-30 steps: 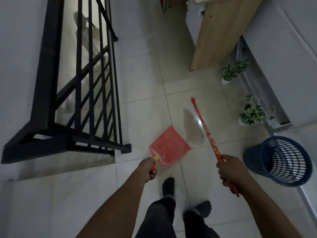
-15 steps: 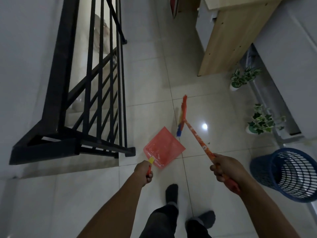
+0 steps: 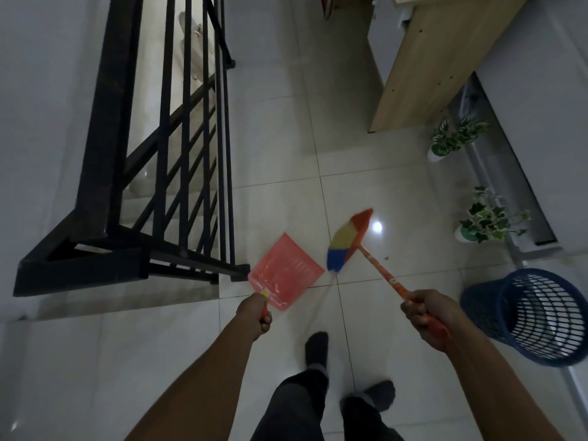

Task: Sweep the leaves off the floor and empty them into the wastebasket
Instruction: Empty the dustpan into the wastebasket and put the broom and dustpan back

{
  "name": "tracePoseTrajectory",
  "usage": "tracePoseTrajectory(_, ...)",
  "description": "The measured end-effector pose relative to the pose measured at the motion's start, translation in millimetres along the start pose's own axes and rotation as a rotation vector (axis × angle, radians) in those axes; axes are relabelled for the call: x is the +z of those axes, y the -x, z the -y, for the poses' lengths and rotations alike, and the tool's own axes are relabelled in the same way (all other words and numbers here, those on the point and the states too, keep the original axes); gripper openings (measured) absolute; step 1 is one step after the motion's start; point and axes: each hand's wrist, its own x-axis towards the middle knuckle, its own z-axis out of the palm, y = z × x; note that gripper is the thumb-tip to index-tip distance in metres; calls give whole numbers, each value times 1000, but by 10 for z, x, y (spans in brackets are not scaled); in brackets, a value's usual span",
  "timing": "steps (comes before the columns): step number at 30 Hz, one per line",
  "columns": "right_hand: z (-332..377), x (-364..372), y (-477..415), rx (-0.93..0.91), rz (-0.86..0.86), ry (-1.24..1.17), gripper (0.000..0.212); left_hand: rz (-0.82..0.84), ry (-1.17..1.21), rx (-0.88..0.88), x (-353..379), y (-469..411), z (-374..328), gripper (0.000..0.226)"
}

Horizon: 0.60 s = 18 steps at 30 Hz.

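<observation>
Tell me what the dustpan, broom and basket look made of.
Dustpan: thin red plastic, probably; moulded ribs and a faint sheen. Broom: bristles in red, yellow and blue bands look synthetic; the handle's core under its orange print can't be told. Basket: dark blue plastic, judging by its moulded lattice wall.

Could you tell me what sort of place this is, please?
Probably a stair landing in a home: black stair railing, glossy floor tiles, potted plants beside a wooden cabinet.

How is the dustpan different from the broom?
The dustpan is a flat red scoop, gripped by the left hand. The broom is a long stick with blue, yellow and red bristles, gripped by the right hand. Both have reddish handles and point away from the person.
</observation>
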Motion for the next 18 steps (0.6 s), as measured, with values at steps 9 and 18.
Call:
tracePoseTrajectory(9, 138, -17, 304, -101, 6, 58, 8, -2, -64, 2, 72, -81, -26, 10)
tracePoseTrajectory(18, 148, 45, 16, -47, 43, -104, 11, 31, -78, -26, 173, -87, -27, 13)
